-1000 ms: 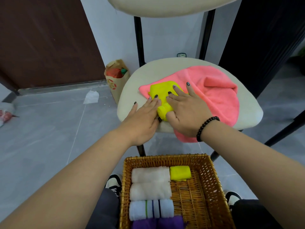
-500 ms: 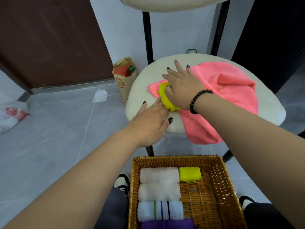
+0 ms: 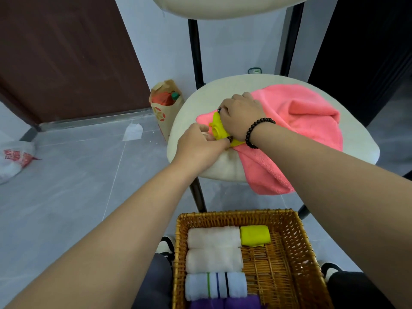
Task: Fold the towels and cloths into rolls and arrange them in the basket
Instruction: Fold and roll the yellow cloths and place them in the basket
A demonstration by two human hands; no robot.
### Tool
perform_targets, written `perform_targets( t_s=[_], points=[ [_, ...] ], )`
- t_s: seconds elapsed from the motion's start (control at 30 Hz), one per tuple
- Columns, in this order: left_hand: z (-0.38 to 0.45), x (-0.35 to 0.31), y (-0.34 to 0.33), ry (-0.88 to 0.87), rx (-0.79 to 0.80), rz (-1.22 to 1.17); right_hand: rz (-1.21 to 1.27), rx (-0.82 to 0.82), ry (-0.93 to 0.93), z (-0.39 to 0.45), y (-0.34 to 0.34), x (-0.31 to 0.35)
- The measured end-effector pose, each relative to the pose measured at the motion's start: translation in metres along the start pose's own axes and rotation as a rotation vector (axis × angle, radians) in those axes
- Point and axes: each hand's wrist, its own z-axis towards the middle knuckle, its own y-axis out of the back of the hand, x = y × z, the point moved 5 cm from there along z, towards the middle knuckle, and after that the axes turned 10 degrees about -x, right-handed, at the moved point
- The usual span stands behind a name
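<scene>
A yellow cloth point(image 3: 218, 130), rolled into a tight coil, lies on a pink towel point(image 3: 305, 117) spread over the cream chair seat point(image 3: 196, 103). My right hand point(image 3: 242, 112) curls over the top of the roll and grips it. From the left, my left hand point(image 3: 200, 146) pinches the roll's near end with thumb and fingers. On my lap sits a wicker basket point(image 3: 296, 241) holding two white rolls point(image 3: 213, 236), a striped white roll point(image 3: 215, 285), a yellow roll point(image 3: 254, 235) and a purple roll point(image 3: 225, 303).
A brown paper bag point(image 3: 163, 110) stands on the grey tiled floor left of the chair. A crumpled tissue point(image 3: 133, 131) and a white plastic bag point(image 3: 15, 158) lie further left. The chair's black legs point(image 3: 197, 192) stand just behind the basket.
The yellow cloth went from a flat, half-rolled piece to a tight coil. My right hand closed over it, and my left hand moved in from the seat edge to pinch its end.
</scene>
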Motion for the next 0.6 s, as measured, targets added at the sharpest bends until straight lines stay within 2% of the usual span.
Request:
perform_targets(
  t_s=[0.1, 0.17, 0.33, 0.47, 0.6],
  points=[
    [0.007, 0.001, -0.004, 0.077, 0.034, -0.062, 0.034, 0.003, -0.008, 0.002, 0.003, -0.001],
    [0.007, 0.0, -0.006, 0.105, 0.057, -0.127, 0.161, -0.005, -0.033, 0.002, 0.005, -0.005],
    [0.005, -0.006, -0.012, 0.237, 0.032, -0.36, 0.518, -0.221, -0.097, -0.014, 0.029, -0.023],
    [-0.004, -0.023, -0.021, 0.11, 0.061, -0.474, 0.639, -0.35, -0.166, -0.034, 0.047, -0.032],
    [-0.018, -0.042, -0.021, -0.04, 0.088, -0.66, 0.843, -0.428, -0.335, -0.058, 0.063, -0.048]
  ],
)
